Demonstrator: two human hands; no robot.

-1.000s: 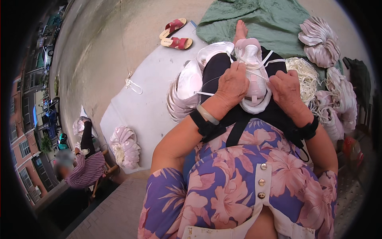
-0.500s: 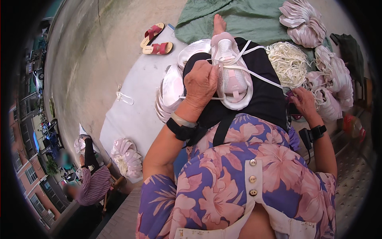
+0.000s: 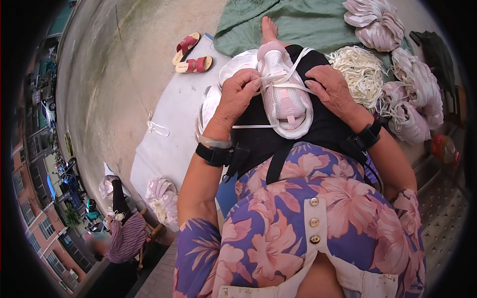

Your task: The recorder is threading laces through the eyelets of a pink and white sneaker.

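A pink and white sneaker upper (image 3: 289, 107) lies across my lap on black trousers, its heel toward me. A white shoelace (image 3: 293, 86) runs through its top eyelets and crosses the tongue. At the shoe's left edge my left hand (image 3: 237, 97) is closed, thumb and fingers pinching the lace. My right hand (image 3: 336, 92) is beside the shoe's right edge, its curled fingers and thumb at the lace's strand; the exact grip is partly hidden. Another lace end loops over the far right side, and a strand stretches below my left wrist. More white and pink uppers (image 3: 211, 107) lie left of my lap.
A heap of cream laces (image 3: 357, 74) and bundled pink uppers (image 3: 417, 89) lie at the right. Red slippers (image 3: 194, 64) and a loose tied lace (image 3: 157, 125) are at the left. A green cloth (image 3: 293, 27) spreads ahead. A person in stripes (image 3: 126, 238) sits far left.
My right hand has come from beside the lace heap to the shoe's right side and the lace. My left hand has shifted slightly left, still pinching lace.
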